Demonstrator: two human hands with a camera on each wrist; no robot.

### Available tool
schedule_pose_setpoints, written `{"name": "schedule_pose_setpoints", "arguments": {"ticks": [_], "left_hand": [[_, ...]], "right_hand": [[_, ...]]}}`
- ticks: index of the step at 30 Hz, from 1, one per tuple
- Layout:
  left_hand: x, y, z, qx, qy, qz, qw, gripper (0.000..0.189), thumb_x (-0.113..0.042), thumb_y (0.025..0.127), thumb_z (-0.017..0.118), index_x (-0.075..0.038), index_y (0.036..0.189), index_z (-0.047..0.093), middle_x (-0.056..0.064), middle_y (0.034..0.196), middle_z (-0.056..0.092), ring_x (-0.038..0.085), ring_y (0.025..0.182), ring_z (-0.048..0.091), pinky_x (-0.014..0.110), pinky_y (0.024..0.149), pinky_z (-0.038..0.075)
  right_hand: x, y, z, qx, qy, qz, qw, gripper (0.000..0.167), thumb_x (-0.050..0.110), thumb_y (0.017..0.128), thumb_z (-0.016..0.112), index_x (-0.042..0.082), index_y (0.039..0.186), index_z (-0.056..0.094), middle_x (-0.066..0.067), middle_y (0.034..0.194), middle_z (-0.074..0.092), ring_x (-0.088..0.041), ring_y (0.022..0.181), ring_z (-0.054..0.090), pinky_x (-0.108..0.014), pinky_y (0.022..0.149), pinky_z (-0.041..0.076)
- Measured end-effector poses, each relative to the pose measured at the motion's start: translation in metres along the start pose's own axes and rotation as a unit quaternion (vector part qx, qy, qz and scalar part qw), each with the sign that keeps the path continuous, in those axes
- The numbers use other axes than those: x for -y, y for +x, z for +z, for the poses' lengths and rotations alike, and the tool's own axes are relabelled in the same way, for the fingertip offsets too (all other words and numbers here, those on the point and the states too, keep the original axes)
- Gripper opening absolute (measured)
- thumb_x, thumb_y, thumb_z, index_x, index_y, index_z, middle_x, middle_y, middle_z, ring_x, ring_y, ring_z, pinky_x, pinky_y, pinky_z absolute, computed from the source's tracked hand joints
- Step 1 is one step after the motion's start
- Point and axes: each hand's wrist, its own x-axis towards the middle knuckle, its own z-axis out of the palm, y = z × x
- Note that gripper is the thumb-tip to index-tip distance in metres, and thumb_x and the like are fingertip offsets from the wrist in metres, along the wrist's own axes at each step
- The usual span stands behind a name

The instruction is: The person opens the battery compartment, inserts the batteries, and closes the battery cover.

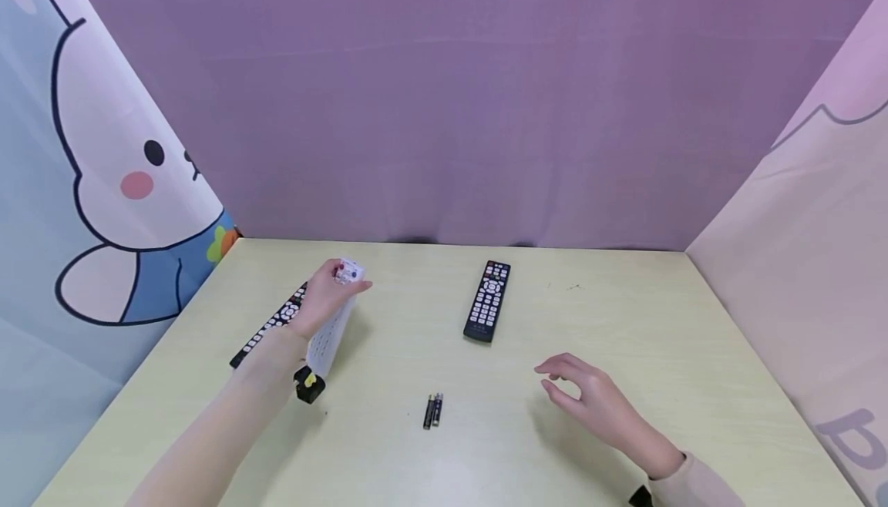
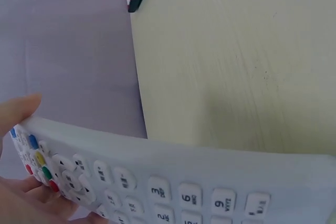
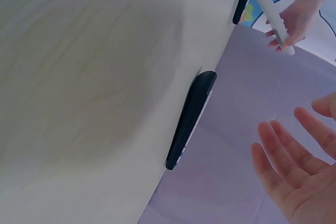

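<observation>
My left hand [image 1: 322, 297] grips a white remote control [image 1: 331, 341] by its far end, over the left part of the table. In the left wrist view the white remote [image 2: 173, 177] shows number keys and coloured buttons, with the thumb on one edge and the fingers on the other. A black remote [image 1: 260, 331] lies partly hidden under my left arm. My right hand [image 1: 590, 403] hovers over the right side with its fingers loosely bent and nothing in them. The nearest thing to it is another black remote [image 1: 487, 301], lying face up mid-table.
Two small dark batteries [image 1: 433, 411] lie side by side near the table's front middle. The pale wooden table [image 1: 624, 314] ends at a purple cloth backdrop [image 1: 451, 122]. Patterned cloths stand at the left [image 1: 42, 222] and right [image 1: 819, 260].
</observation>
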Motion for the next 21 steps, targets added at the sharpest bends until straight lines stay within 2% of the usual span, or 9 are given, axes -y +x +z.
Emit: {"name": "schedule_pose_setpoints", "arguments": {"ticks": [5, 12, 17, 21], "left_hand": [[-0.002, 0.012, 0.007, 0.012, 0.039, -0.011, 0.9991, 0.075, -0.032, 0.078, 0.065, 0.005, 0.132, 0.028, 0.026, 0.126, 0.041, 0.034, 0.106, 0.045, 0.046, 0.090, 0.041], [-0.008, 0.020, 0.020, 0.027, 0.084, -0.020, 0.9959, 0.074, -0.029, 0.079, 0.064, 0.008, 0.132, 0.028, 0.027, 0.121, 0.045, 0.034, 0.101, 0.048, 0.043, 0.084, 0.044], [-0.005, 0.029, 0.031, 0.041, 0.127, -0.028, 0.9906, 0.071, -0.028, 0.076, 0.067, 0.009, 0.127, 0.035, 0.026, 0.114, 0.050, 0.033, 0.094, 0.051, 0.040, 0.078, 0.047], [0.001, 0.036, 0.042, 0.041, 0.169, -0.016, 0.9847, 0.064, -0.026, 0.074, 0.069, 0.011, 0.120, 0.042, 0.025, 0.105, 0.055, 0.032, 0.088, 0.054, 0.039, 0.074, 0.048]], "right_hand": [[-0.001, -0.001, 0.000, -0.004, -0.001, -0.001, 1.0000, 0.025, -0.001, 0.071, 0.067, 0.012, 0.092, 0.064, 0.004, 0.093, 0.061, -0.010, 0.081, 0.059, -0.023, 0.067, 0.052], [-0.003, -0.003, 0.000, -0.007, 0.001, -0.009, 0.9999, 0.025, -0.002, 0.071, 0.067, 0.012, 0.091, 0.064, 0.004, 0.092, 0.061, -0.011, 0.079, 0.059, -0.021, 0.065, 0.051], [-0.004, -0.003, 0.001, -0.001, 0.013, -0.005, 0.9999, 0.024, -0.002, 0.072, 0.066, 0.011, 0.092, 0.063, 0.003, 0.093, 0.061, -0.013, 0.076, 0.059, -0.027, 0.061, 0.053], [-0.004, -0.003, 0.000, 0.000, 0.016, -0.001, 0.9999, 0.024, -0.002, 0.073, 0.066, 0.012, 0.092, 0.063, 0.003, 0.093, 0.061, -0.011, 0.075, 0.059, -0.027, 0.059, 0.052]]}}
